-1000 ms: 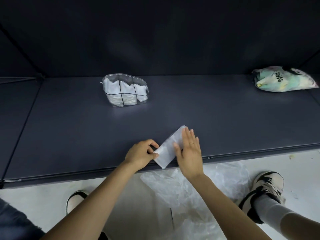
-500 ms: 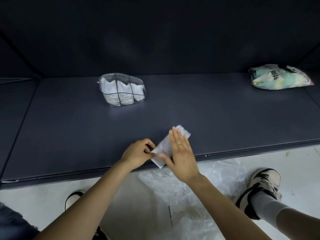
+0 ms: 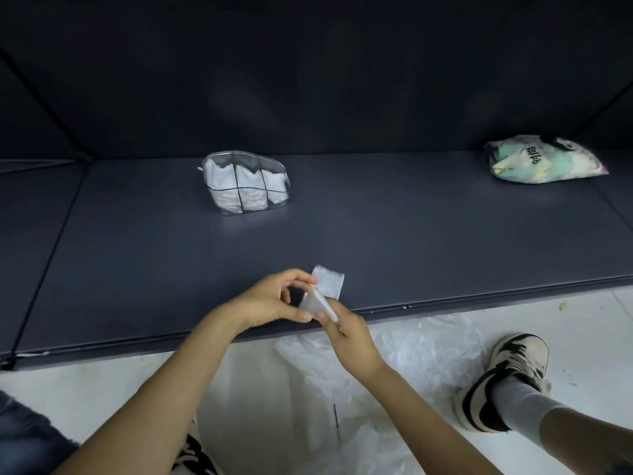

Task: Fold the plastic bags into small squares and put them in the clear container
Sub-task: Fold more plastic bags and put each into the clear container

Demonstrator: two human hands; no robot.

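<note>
Dark table (image 3: 411, 234) | folded bag (image 3: 325, 289) pinched between left hand (image 3: 270, 301), right hand (image 3: 346, 332) fingers

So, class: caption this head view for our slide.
Both hands fold a plastic bag at the shelf edge.

Head camera, single wide-angle view: looks forward and down from above the near edge of the dark table (image 3: 376, 234); hands close below centre, back wall far, floor (image 3: 582, 330) and shoe (image 3: 503, 378) along the bottom.
</note>
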